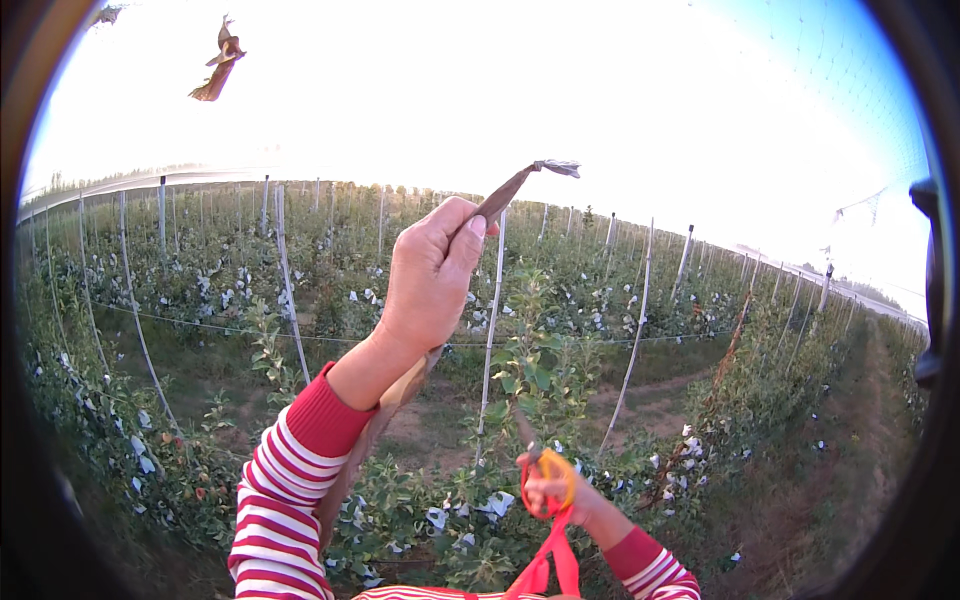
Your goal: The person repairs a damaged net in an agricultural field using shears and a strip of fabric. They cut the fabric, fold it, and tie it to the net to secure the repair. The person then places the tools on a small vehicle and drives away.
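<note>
My left hand (432, 275) is raised in front of me, fingers closed around a long brown strip (508, 192). The strip's upper end sticks out past my thumb and finishes in a knotted greyish tuft. Its lower length hangs down behind my forearm. Lower and to the right, my right hand (562, 497) is closed on scissors (555, 478) with orange-and-red handles; the blades point up and look blurred. A red ribbon (563, 560) trails from the handles toward my body. Just beyond the blades stands a leafy young tree (535, 370).
Rows of leafy trees with scattered white wrappings (495, 505) stretch ahead. Slim poles (290, 285) and a horizontal wire (400, 342) run among them. A brown scrap (222, 62) hangs at upper left. Netting (850, 75) spans the upper right; a grassy path (870, 400) lies at right.
</note>
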Demonstrator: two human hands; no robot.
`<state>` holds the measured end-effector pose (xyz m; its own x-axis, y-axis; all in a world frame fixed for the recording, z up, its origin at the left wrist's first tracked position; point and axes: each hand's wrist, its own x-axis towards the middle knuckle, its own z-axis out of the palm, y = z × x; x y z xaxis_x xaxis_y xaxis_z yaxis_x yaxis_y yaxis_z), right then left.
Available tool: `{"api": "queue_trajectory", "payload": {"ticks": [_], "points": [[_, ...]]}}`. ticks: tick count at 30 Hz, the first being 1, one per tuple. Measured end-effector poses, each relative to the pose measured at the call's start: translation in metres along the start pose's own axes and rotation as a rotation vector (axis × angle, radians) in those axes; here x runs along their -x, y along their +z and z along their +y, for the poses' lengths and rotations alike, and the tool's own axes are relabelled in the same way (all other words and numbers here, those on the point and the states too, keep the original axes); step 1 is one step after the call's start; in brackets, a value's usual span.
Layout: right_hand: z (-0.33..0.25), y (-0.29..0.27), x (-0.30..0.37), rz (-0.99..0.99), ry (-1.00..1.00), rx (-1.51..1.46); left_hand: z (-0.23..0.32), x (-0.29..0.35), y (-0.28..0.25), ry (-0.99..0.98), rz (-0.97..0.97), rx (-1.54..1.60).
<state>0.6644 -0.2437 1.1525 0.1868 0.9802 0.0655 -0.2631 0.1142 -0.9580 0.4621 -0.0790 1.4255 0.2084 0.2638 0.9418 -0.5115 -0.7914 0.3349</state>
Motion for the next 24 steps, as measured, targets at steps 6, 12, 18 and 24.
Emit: {"api": "queue_trajectory", "payload": {"ticks": [6,12,18,24], "points": [[-0.161,0.079,-0.013,0.012,-0.621,0.493,0.009,0.003,-0.004,-0.079,-0.043,0.137],[-0.214,0.116,-0.022,0.002,-0.719,0.905,0.004,0.010,-0.009,-0.052,-0.058,0.106],[-0.244,0.142,-0.032,0.017,-0.867,1.283,0.006,0.026,-0.002,-0.142,-0.045,0.146],[-0.246,0.139,-0.043,0.048,-0.862,1.302,-0.005,0.025,-0.002,-0.254,-0.053,0.361]]}}
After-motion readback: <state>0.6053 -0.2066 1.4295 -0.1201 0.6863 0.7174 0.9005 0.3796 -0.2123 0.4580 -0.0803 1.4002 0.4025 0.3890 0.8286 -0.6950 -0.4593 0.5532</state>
